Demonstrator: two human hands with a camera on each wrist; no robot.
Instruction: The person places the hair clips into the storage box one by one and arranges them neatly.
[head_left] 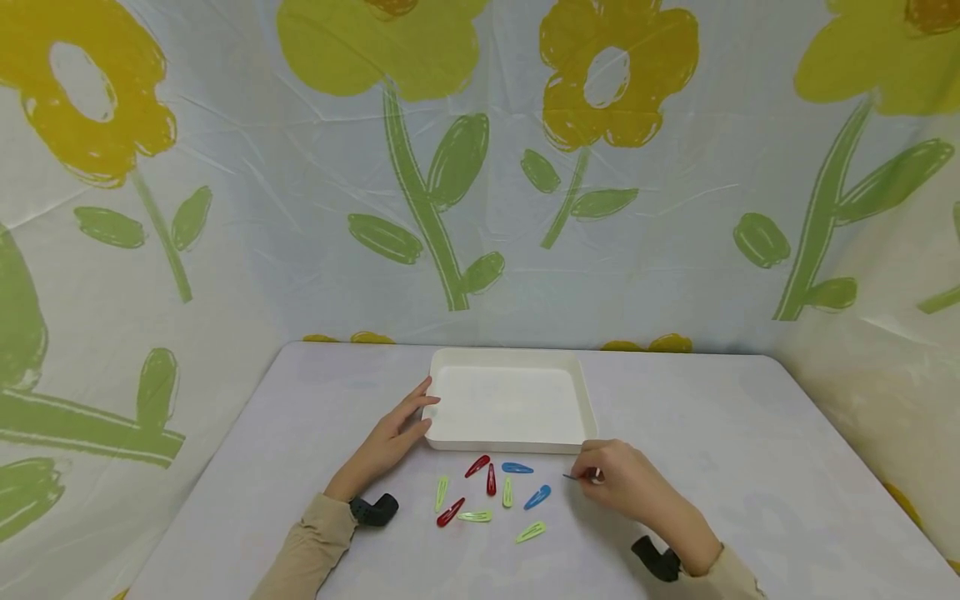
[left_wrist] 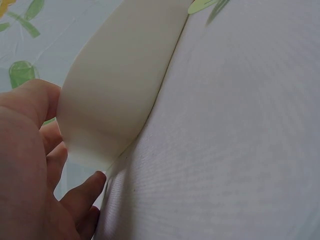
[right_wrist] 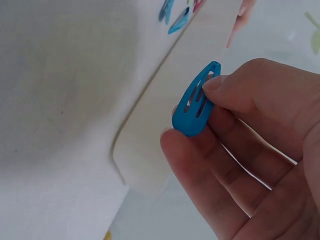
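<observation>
My right hand pinches a blue snap hair clip between thumb and fingers, just off the near right corner of a white tray. The clip's slotted face shows in the right wrist view. At the tray's left side, my left hand touches the rim with its fingers fairly straight. On the table between the hands lie three red clips, two blue clips and several light green clips.
The rectangular tray has low walls and stands toward the back of the pale table. Behind and beside the table hangs a flower-printed cloth. Black wrist cameras sit on both wrists.
</observation>
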